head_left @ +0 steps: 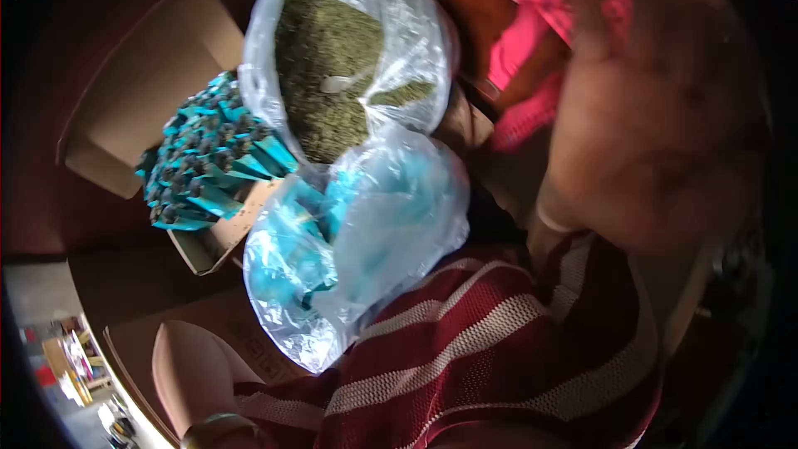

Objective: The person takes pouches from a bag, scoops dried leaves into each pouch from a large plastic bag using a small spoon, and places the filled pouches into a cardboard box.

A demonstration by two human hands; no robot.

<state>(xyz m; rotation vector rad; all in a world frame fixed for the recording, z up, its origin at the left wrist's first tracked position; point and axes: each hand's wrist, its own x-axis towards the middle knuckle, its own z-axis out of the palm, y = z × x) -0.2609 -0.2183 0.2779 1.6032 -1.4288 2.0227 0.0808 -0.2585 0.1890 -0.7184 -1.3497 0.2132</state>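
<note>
Large and blurred, my right hand (657, 125) is raised at the right, close to the camera. Its fingers look stretched out and somewhat apart, and I see nothing held in it. A bent bare arm shows at the lower left, but the left hand itself is outside the picture. On my lap rests a clear plastic bag (391, 199) with blue pieces inside. Beyond it stands an open clear bag (416, 29) of crushed dry green leaf (328, 41), with a small pale scoop (337, 84) lying in it. A bundle of blue paper rolls (212, 141) with dark ends sits to the left.
The blue bundle lies in a cardboard box (145, 91) with raised flaps. A bright pink patterned cloth (519, 50) is at the upper right. Shelf-like clutter (75, 357) stands on the floor at the far lower left.
</note>
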